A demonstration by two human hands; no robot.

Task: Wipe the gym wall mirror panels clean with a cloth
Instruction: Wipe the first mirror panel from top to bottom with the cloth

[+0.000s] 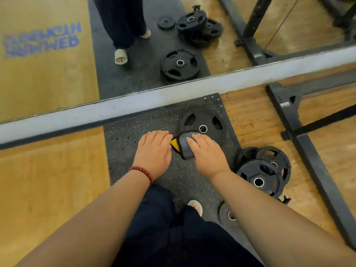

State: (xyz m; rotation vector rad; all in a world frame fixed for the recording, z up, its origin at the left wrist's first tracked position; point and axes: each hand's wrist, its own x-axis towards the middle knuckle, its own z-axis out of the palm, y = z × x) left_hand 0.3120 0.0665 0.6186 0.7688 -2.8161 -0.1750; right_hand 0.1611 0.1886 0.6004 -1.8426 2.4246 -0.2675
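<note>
**Operator:** As I look straight down, closest to me are dark trousers (173, 228) and one pale sandal (195, 206) on the speckled rubber mat (125, 143). Both forearms reach forward over it.

**Observer:** What are the hands doing?

**Operator:** My left hand (154, 149) is held flat, fingers straight and together, gripping nothing; its edge sits just beside the cloth. A red bead bracelet (142, 173) circles that wrist. My right hand (208, 153) is on top of the cloth (183, 146), fingers bent over its grey upper fold. Whether the thumb is under it, I cannot tell.

**Observer:** And the cloth itself?

**Operator:** Folded, grey with a dark border and a yellow corner showing toward the left hand. It is between the two hands, above the mat, in front of the lower edge of the mirror.

**Observer:** What else is nearby?

**Operator:** A black weight plate (202, 122) lies flat just beyond the cloth; a stack of plates (262, 170) sits to the right, near a black rack frame (300, 135) on the wooden floor (250, 116). Farther on, a pale baseboard strip (134, 105) runs across, and above it the mirror (48, 78) reflects the plates, legs and blue reversed lettering.
</note>
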